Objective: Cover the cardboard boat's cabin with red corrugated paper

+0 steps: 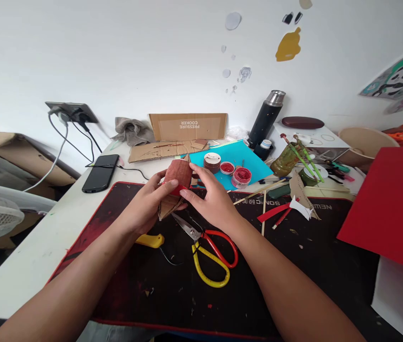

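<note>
Between my two hands is a small cardboard piece [179,173] with a curved, reddish-brown painted top and a bare cardboard base. A bright red strip runs across its near side, under my thumbs. My left hand [151,199] grips it from the left, thumb on the red strip. My right hand [211,192] holds its right side, index finger along the top edge and thumb at the strip. Below lie scissors [219,259] with one red and one yellow handle, blades partly spread. A yellow-handled tool [151,241] sits under my left wrist, partly hidden.
A black mat [173,299] covers the desk front. Behind are paint jars [241,176] on blue paper [258,164], cardboard [189,126] and a tilted black thermos [266,116]. A phone [100,173] lies left; red paper [393,204], brushes [303,156] and scraps are right.
</note>
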Motion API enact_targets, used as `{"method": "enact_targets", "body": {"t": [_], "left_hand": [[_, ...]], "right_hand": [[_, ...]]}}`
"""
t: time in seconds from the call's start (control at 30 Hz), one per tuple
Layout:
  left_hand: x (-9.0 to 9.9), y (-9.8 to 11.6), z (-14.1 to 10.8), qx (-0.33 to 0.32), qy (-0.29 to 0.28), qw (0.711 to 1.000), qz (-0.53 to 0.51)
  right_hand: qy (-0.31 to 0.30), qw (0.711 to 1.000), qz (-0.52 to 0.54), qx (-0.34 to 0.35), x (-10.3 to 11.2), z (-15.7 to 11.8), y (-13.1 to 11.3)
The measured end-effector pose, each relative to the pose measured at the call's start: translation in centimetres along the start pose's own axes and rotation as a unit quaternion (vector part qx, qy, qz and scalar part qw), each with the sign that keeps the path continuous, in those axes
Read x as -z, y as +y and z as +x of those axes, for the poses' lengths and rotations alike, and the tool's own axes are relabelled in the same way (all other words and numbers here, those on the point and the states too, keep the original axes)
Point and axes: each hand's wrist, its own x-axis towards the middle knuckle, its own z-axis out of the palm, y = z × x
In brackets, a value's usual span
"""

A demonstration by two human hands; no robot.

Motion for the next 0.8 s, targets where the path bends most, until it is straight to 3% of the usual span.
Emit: {"method": "enact_targets", "body": {"t": [0.4, 0.63, 0.8], "left_hand": [[-0.06, 0.03, 0.1, 0.002, 0.005, 1.0, -0.007], [-0.14, 0.28, -0.09, 0.001, 0.01, 1.0, -0.002], [-0.21, 0.27, -0.07, 0.004, 0.011, 1.0, -0.003]], "right_hand": [[-0.01, 1.0, 0.006, -0.009, 0.05, -0.1, -0.12], [-0.019, 0.992, 0.111, -0.055, 0.21, 0.24, 0.0], [-0.015, 0.989, 0.132, -0.062, 0.11, 0.34, 0.31]]}}
